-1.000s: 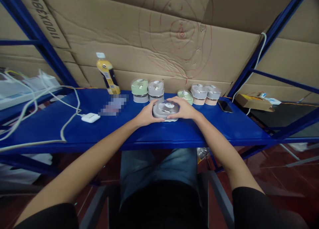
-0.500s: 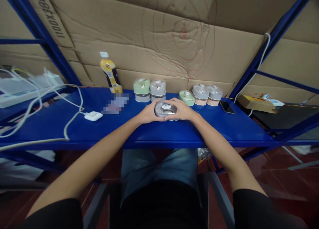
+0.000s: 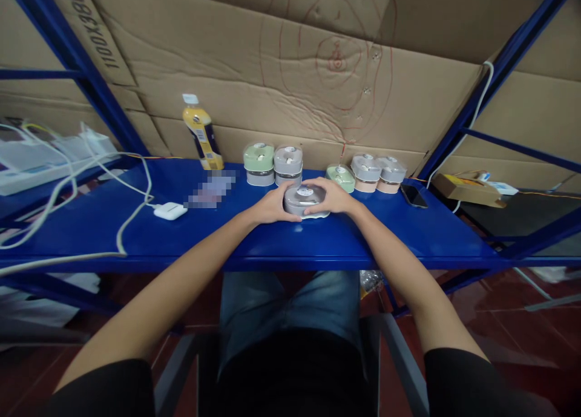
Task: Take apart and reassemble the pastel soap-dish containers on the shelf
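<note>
Cupping the grey container (image 3: 300, 203) near the front of the blue surface (image 3: 295, 240), the left hand (image 3: 272, 205) and right hand (image 3: 336, 196) have fingers curled around opposite sides, a sound hold for probably light, stiff, slick plastic.

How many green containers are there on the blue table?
2. One green container is stacked on a gray container, left of center. The second green container is right of center, just beyond the right hand. More could be hidden.
</note>
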Demonstrator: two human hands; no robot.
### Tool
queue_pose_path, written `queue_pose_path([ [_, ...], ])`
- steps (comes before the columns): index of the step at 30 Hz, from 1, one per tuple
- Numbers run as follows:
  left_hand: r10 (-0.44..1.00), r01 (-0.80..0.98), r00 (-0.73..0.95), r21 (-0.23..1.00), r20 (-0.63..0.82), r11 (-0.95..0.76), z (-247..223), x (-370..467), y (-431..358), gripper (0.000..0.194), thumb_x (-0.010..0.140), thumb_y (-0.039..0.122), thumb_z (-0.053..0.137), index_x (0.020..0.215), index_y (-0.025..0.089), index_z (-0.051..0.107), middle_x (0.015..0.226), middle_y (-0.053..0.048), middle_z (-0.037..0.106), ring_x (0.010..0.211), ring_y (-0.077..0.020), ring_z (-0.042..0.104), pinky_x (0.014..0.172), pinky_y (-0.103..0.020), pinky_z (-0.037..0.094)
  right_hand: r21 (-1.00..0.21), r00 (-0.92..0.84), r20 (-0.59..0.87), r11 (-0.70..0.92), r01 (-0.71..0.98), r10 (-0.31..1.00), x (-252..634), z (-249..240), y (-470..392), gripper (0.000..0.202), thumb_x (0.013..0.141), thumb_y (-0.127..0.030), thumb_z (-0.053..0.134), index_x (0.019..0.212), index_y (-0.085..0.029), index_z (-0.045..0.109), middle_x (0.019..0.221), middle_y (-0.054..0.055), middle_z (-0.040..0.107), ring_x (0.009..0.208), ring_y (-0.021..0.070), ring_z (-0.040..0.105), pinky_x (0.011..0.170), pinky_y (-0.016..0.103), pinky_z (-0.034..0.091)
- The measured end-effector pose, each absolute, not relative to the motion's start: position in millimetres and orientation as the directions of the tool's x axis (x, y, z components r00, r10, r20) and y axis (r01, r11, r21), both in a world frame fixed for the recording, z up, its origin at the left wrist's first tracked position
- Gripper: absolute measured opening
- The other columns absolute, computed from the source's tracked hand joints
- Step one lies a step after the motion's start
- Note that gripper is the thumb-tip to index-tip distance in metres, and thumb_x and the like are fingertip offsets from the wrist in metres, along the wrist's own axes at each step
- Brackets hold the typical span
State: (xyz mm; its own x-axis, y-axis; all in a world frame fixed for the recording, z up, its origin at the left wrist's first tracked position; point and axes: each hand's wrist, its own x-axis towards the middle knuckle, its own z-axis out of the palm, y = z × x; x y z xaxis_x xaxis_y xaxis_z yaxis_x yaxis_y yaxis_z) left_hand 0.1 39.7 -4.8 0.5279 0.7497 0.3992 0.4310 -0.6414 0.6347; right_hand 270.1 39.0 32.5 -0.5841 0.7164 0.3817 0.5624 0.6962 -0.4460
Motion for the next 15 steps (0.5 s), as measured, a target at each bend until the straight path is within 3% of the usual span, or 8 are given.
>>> queue_pose_path([
  [3, 0.776, 0.488, 0.508, 0.618, 0.373, -0.616, -6, 0, 39, 0.126, 0.061, 0.064, 0.101, 0.164, 0.017, 0.046, 0.164, -0.028, 0.058, 0.15, -0.052, 0.059, 0.123, -0.07, 0.048, -0.455, -0.593, 0.346, 0.683, 0.572, 0.727, 272, 31, 41, 0.098, 0.068, -0.063, 0.099, 0.152, -0.022, 0.07, 0.143, 0.016, 0.074, 0.133, 0.0354, 0.07, 0.121, 0.055, 0.051],
  [7, 0.769, 0.469, 0.506, 0.624, 0.39, -0.625, -10, -2, 39, 0.121, 0.069, 0.062, 0.097, 0.166, 0.019, 0.041, 0.158, -0.025, 0.064, 0.147, -0.0476, 0.063, 0.123, -0.065, 0.05, -0.379, -0.602, 0.246, 0.647, 0.662, 0.76, 277, 37, 28, 0.112, 0.07, -0.067, 0.097, 0.165, -0.023, 0.057, 0.148, 0.017, 0.069, 0.139, 0.04, 0.067, 0.121, 0.057, 0.052],
  [11, 0.799, 0.52, 0.423, 0.608, 0.427, -0.6, -15, -3, 43, 0.094, 0.085, 0.051, 0.082, 0.162, 0.016, 0.042, 0.143, -0.021, 0.071, 0.137, -0.0403, 0.07, 0.121, -0.061, 0.052, -0.263, -0.427, 0.128, 0.446, 0.855, 0.895, 286, 51, 5, 0.121, 0.071, -0.072, 0.095, 0.171, -0.021, 0.049, 0.147, 0.024, 0.072, 0.134, 0.05, 0.07, 0.11, 0.062, 0.058],
  [15, 0.795, 0.578, 0.419, 0.547, 0.438, -0.606, -16, -1, 43, 0.068, 0.091, 0.048, 0.072, 0.149, 0.019, 0.052, 0.134, -0.016, 0.073, 0.13, -0.0364, 0.072, 0.117, -0.056, 0.056, -0.087, -0.258, 0.135, 0.27, 0.959, 0.957, 286, 54, 2, 0.111, 0.079, -0.083, 0.084, 0.163, -0.016, 0.056, 0.131, 0.027, 0.079, 0.122, 0.0514, 0.075, 0.099, 0.06, 0.061],
])
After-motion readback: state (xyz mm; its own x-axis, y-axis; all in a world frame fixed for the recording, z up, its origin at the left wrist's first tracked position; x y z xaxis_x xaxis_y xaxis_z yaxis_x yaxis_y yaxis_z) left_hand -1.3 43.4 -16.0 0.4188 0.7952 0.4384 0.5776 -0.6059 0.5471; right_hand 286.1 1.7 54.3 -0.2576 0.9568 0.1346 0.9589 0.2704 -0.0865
